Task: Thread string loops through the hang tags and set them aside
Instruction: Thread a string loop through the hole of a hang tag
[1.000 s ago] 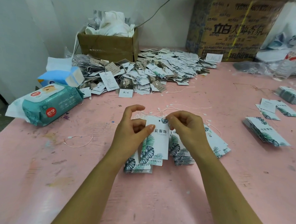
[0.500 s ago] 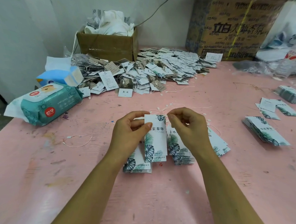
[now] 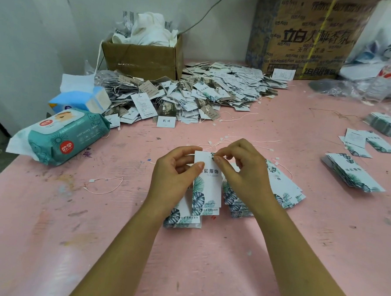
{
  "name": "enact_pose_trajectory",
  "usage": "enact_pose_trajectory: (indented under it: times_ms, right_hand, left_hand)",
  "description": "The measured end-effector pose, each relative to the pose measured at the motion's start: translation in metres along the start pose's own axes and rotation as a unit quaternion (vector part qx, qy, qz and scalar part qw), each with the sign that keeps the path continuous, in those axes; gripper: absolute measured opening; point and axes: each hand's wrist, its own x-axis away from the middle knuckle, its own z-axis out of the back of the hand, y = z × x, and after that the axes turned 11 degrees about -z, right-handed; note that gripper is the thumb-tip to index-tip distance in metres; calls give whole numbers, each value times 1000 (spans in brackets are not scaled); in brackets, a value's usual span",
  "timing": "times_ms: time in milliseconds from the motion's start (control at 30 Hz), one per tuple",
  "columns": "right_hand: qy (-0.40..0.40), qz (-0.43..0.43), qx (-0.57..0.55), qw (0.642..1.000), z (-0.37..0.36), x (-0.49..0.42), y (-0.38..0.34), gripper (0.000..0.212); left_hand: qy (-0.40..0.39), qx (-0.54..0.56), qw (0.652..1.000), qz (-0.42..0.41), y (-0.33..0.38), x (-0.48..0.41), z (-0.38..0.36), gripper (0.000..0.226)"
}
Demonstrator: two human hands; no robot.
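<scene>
My left hand (image 3: 172,178) pinches a white hang tag (image 3: 208,184) with a green leaf print, held upright above the pink table (image 3: 206,273). My right hand (image 3: 243,170) pinches at the tag's top right corner, where a thin white string (image 3: 215,145) meets the tag. Under my hands lie fanned stacks of the same leaf tags (image 3: 287,189). Loose string loops (image 3: 256,140) lie just beyond my fingers. One more string loop (image 3: 104,185) lies to the left.
A big heap of strung tags (image 3: 192,95) fills the back middle, before an open cardboard box (image 3: 142,59). A wet-wipes pack (image 3: 63,136) and tissue pack (image 3: 79,98) sit left. More tag stacks (image 3: 351,174) lie right, near a large carton (image 3: 309,36) and plastic bags (image 3: 374,84).
Both hands stay at the tag, which has risen slightly. My right fingers have closed in on the tag's top corner.
</scene>
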Motion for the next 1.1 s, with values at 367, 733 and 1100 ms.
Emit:
enact_pose_trajectory:
  times_ms: [367,733,1100]
  right_hand:
    - [10,-29,-26,999,-5,3,-3,5]
    - [-2,-17,-82,996,-6,3,-3,6]
    - [-40,-21,-163,986,-7,5,-7,11]
  left_hand:
    - [-31,-27,999,-12,0,1,1,32]
    - [-31,24,999,-14,1,1,3,24]
    - [-50,80,995,43,-6,-3,6,12]
